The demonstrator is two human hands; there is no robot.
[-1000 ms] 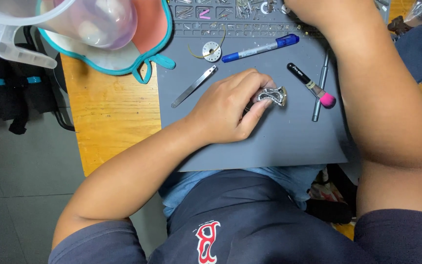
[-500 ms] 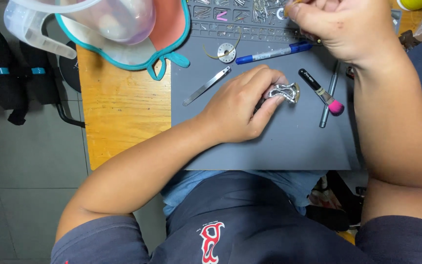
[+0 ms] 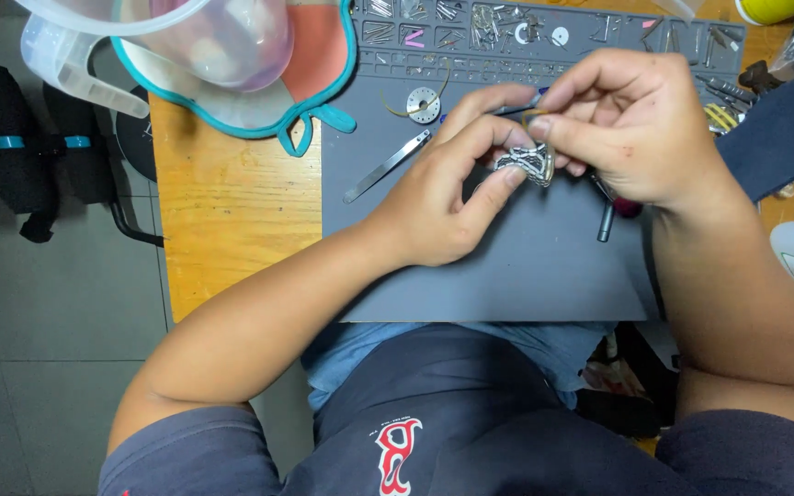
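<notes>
Two hands are brought together above a grey work mat point(image 3: 507, 276), and one small silver metal part point(image 3: 527, 162) with dark lines across it is pinched between them. The left hand point(image 3: 443, 193) is curled, with its fingertips pressed to the left side of the part. The right hand point(image 3: 631, 124) is closed over the part's upper right edge, where it is gripped between thumb and forefinger. The part is held just above the mat, near its middle, and is partly hidden by the fingers.

On the mat, a flat metal strip point(image 3: 386, 166) is laid to the left of the hands, and a small round toothed disc point(image 3: 424, 105) is seen just beyond it. A thin metal rod point(image 3: 606, 223) is partly covered by the right hand. Small metal pieces are kept in the sorting tray point(image 3: 544, 28) along the mat's far edge. A clear plastic jug point(image 3: 167, 41) is set on a teal-edged pad point(image 3: 323, 64) at the wooden table's point(image 3: 232, 211) far left corner. A dark blue cloth point(image 3: 774, 138) is spread at the right.
</notes>
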